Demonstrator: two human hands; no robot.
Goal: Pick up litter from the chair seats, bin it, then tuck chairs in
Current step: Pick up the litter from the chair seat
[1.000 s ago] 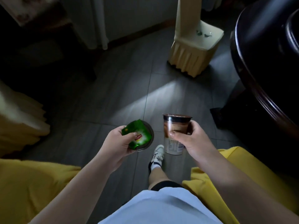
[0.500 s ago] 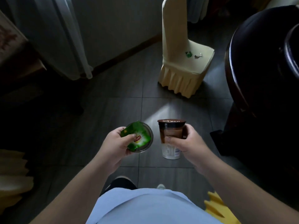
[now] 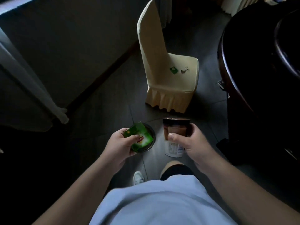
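A dark tiled floor (image 3: 103, 101) fills most of the view, and a dark round table (image 3: 259, 54) is seen along the right edge. A chair (image 3: 164, 62) in a cream cover with a pleated skirt stands on the floor ahead, just beside the table's edge, its back turned toward the wall (image 3: 56, 38) on the left. A pale curtain (image 3: 32, 82) is seen hanging down to the floor at the left. The person's pale blue shirt (image 3: 154, 200) takes up the bottom of the view, and a white shoe (image 3: 138, 177) is seen on the floor below it.

A cup (image 3: 176, 135) with a brown upper band and a white base is held upright by the right hand (image 3: 193, 143); its fingers are curled round the cup's far side and the thumb is pressed across the front. A dark round lid (image 3: 150, 140) and a green packet (image 3: 139, 138) (a red and yellow logo is printed on it) are held together by the left hand (image 3: 120, 143), the thumb clamped on the packet's face and the fingers curled beneath.

On the chair seat, near its middle, a small green wrapper (image 3: 173, 70) is left lying, with a small silvery scrap (image 3: 184, 70) just beside it toward the table side; what the scrap is cannot be told.
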